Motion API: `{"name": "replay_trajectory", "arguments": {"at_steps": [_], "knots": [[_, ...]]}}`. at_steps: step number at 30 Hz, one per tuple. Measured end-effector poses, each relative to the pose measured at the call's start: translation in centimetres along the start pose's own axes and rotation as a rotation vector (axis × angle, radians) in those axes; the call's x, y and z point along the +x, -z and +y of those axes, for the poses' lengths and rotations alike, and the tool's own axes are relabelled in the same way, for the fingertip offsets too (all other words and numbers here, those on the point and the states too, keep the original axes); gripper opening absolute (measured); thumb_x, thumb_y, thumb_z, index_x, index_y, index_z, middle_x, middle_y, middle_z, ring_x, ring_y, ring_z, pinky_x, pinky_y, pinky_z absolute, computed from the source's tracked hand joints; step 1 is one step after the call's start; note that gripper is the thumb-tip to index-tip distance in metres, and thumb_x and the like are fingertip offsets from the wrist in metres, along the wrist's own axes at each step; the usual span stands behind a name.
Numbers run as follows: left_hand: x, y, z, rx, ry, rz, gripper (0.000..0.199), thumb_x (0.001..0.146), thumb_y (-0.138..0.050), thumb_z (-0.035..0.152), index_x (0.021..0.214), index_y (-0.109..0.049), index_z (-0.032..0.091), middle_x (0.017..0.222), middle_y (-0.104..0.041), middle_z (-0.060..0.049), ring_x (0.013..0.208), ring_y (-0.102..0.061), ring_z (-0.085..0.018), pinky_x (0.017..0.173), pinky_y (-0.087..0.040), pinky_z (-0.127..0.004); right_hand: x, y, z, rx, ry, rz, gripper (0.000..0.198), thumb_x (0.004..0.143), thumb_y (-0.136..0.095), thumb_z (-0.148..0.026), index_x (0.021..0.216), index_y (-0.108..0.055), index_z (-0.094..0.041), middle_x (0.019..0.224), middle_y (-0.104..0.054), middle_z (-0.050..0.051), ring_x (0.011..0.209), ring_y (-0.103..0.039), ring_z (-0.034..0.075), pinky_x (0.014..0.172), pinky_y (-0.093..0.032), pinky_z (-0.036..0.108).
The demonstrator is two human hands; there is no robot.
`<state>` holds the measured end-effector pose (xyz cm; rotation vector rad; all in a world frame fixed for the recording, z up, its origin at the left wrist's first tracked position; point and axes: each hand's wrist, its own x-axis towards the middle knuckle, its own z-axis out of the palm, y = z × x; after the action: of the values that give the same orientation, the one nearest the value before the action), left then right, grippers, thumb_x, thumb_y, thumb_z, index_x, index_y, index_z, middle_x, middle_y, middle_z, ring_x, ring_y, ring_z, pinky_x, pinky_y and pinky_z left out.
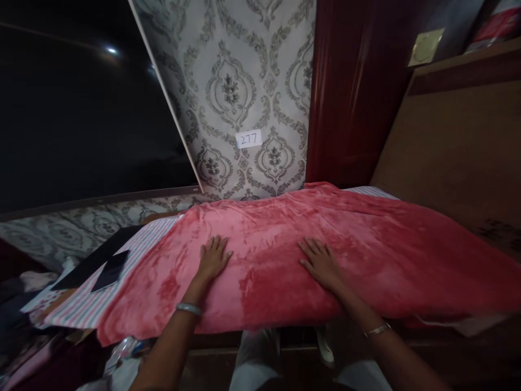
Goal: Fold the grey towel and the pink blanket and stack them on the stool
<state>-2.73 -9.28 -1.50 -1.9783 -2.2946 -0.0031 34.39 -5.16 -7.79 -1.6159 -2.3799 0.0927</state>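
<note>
A plush pinkish-red blanket (277, 260) lies spread out in front of me, its pile brushed into lighter and darker patches. Flat on its left half rests my left hand (213, 259), fingers spread, with a bangle on the wrist. My right hand (320, 263) presses palm down to the right of the blanket's middle, fingers also apart, a thin bracelet on that wrist. Neither hand grips the fabric. Under the blanket, a striped cloth (150, 239) shows at the left side and at the back right.
A dark flat object (110, 270) lies on the striped cloth at left. Behind stand a large black screen (85, 108) and a patterned wall with a paper label (249, 139) reading 277. A big cardboard box (456, 146) stands at right. Clothes are heaped at lower left.
</note>
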Motion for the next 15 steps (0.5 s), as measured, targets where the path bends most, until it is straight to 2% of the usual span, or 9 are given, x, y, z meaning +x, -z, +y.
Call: {"name": "replay_trajectory", "arguments": {"at_steps": [4,9,12,15], "knots": [[0.0,-0.6,1.2,0.061,0.013,0.021,0.057,0.101,-0.033,0.043,0.155,-0.037,0.024,0.162,-0.032,-0.013,0.150,-0.029,-0.032,0.117,-0.026,-0.058,-0.1,0.7,-0.5,0.020,-0.013,-0.017,0.058,0.100,-0.033,-0.046,0.155,-0.038,-0.028,0.164,-0.028,0.006,0.151,-0.023,0.033,0.120,-0.016,0.059],[0.5,0.4,1.6,0.049,0.049,-0.043,0.057,0.101,-0.032,0.043,0.153,-0.040,0.021,0.160,-0.036,-0.015,0.147,-0.033,-0.036,0.113,-0.032,-0.060,-0.3,1.4,-0.8,0.047,-0.019,-0.026,0.060,0.100,-0.035,-0.046,0.156,-0.037,-0.026,0.165,-0.027,0.007,0.151,-0.022,0.033,0.120,-0.015,0.057],[1.5,1.2,4.0,-0.003,0.050,-0.008,0.059,0.101,-0.031,0.044,0.151,-0.042,0.015,0.158,-0.038,-0.020,0.145,-0.036,-0.037,0.112,-0.034,-0.060,-0.3,1.9,-1.1,0.070,-0.028,-0.036,0.060,0.100,-0.037,-0.046,0.156,-0.036,-0.026,0.165,-0.025,0.007,0.152,-0.020,0.032,0.120,-0.014,0.057],[3.3,1.9,8.1,-0.055,-0.106,-0.021,0.060,0.101,-0.032,0.043,0.153,-0.037,0.015,0.163,-0.028,-0.019,0.151,-0.025,-0.034,0.117,-0.027,-0.059,-0.2,2.5,-1.3,0.092,-0.035,-0.045,0.060,0.100,-0.039,-0.045,0.156,-0.035,-0.027,0.165,-0.025,0.008,0.152,-0.020,0.032,0.121,-0.013,0.057]]}}
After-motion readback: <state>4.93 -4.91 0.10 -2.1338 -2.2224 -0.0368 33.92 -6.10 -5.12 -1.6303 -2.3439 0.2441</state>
